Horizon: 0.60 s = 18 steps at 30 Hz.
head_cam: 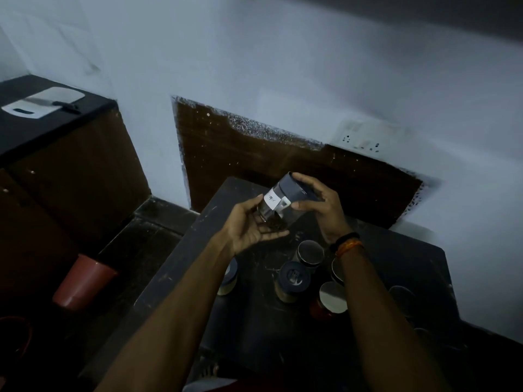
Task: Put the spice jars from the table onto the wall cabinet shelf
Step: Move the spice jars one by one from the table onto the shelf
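A clear spice jar (278, 206) with a dark grey lid and a white label is tilted in the air above the black table (254, 329). My left hand (250, 227) cups its glass bottom and my right hand (322, 205) grips the lid end. Dark spice fills its lower part. Several more jars stand on the table under my arms: one with a grey lid (293, 280), one with a silver lid (310, 254), a red-filled jar with a silver lid (331, 299), and a jar (229, 278) partly hidden behind my left forearm. No wall cabinet shelf is in view.
A black counter (42, 128) at the left carries a white chopping board (42, 101) with a knife on it. A reddish-brown pot (85, 281) stands on the floor left of the table. A switch plate with sockets (365, 137) sits on the white wall behind.
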Each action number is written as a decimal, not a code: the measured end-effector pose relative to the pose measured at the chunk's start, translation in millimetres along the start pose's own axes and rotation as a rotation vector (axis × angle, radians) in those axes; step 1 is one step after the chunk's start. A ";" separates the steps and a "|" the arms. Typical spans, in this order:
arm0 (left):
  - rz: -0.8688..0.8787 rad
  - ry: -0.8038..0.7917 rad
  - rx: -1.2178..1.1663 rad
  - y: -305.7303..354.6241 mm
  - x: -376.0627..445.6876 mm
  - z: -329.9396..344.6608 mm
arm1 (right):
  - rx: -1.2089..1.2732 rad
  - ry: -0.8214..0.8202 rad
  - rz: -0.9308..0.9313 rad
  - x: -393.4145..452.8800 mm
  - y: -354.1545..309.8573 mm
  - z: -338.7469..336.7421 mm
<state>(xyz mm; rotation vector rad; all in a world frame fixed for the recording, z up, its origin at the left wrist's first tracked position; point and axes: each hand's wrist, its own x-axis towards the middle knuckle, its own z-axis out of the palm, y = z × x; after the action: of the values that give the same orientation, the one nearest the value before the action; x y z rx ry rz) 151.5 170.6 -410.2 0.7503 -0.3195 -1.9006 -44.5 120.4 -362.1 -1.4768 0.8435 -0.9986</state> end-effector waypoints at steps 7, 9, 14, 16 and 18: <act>0.234 -0.052 -0.021 8.0 -2.7 44.0 | 0.289 0.113 -0.010 14.4 -25.8 -9.1; 0.318 -0.042 0.058 13.2 -3.8 55.4 | 0.306 0.116 -0.027 18.5 -36.9 -11.7; 0.444 -0.084 0.156 21.5 -6.7 82.3 | 0.246 0.158 -0.049 33.7 -65.0 -13.9; 0.475 -0.122 0.172 25.1 -6.2 89.2 | 0.223 0.173 -0.054 39.4 -78.9 -15.0; 0.498 -0.163 0.228 31.6 -5.2 95.3 | 0.189 0.162 -0.063 45.0 -93.2 -16.9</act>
<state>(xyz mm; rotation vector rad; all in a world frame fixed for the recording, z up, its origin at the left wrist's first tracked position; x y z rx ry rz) 116.1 150.9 -318.2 0.5947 -0.7623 -1.4657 -44.4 85.6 -263.2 -1.2805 0.7970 -1.2235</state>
